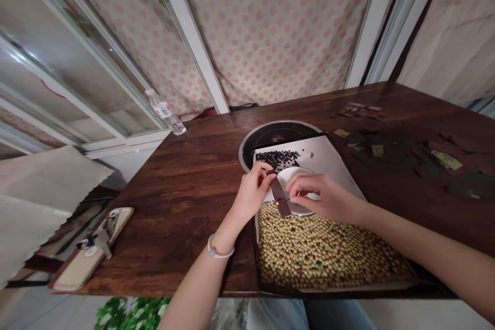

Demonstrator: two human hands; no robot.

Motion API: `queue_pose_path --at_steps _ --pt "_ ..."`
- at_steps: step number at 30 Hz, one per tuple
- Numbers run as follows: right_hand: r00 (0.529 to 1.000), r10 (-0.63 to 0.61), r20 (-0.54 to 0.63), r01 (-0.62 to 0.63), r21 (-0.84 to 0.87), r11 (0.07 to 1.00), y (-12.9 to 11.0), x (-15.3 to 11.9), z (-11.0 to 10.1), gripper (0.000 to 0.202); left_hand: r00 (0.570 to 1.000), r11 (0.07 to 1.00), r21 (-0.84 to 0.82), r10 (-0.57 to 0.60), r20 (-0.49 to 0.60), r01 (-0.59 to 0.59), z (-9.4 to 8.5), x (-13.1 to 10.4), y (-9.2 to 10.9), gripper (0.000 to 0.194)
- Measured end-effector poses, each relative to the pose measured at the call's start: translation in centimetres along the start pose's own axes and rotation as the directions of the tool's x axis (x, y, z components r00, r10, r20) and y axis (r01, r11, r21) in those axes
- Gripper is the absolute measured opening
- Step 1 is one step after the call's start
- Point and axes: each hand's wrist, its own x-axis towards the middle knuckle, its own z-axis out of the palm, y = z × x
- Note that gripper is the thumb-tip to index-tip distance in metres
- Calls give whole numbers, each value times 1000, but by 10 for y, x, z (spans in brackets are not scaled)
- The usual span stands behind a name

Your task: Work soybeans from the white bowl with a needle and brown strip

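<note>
Maroon strip (279, 195), its far end pinched by the left hand (253, 186), crosses the left side of the bowl (285, 176); whether the right hand (319, 196) grips anything is unclear. A knocking wrist could spill yellow beads (320, 252) past the near edge of the tray (332, 157); leftward, the counter (185, 191) gives elbow room.

The tray (256, 247) occupies the front of the surface (185, 185), right of centre, its rear overlapping the round plate (245, 147). Within the tray, the main bed of beads (317, 255) fills the front; a smaller bead cluster (279, 158) sits at the rear left. The dish (305, 169) lies between them, a strip (276, 185) over its left side. The bottle (166, 112) occupies the rear left corner; keys (102, 241) lie on a flat case (73, 270) at front left. Scraps (417, 152) are scattered to the right; a curtain (278, 26) hangs behind.
</note>
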Motion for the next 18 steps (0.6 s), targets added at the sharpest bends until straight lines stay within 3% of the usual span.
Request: queue_pose_path --at_steps 4,9,15,18 --pt "997 69 -43 -72 -77 994 3 0 1 13 999 995 91 41 17 -42 3 -1 2 10" --pt "997 68 -47 -73 -97 993 7 -1 2 12 998 993 95 62 33 -65 0 -1 4 17" --pt "996 85 -38 -89 -128 988 7 -1 1 12 955 994 63 65 288 -87 -20 -4 10 31" --pt "993 107 -46 -112 -137 984 8 -1 1 12 909 987 70 105 402 -145 -27 -7 11 57"
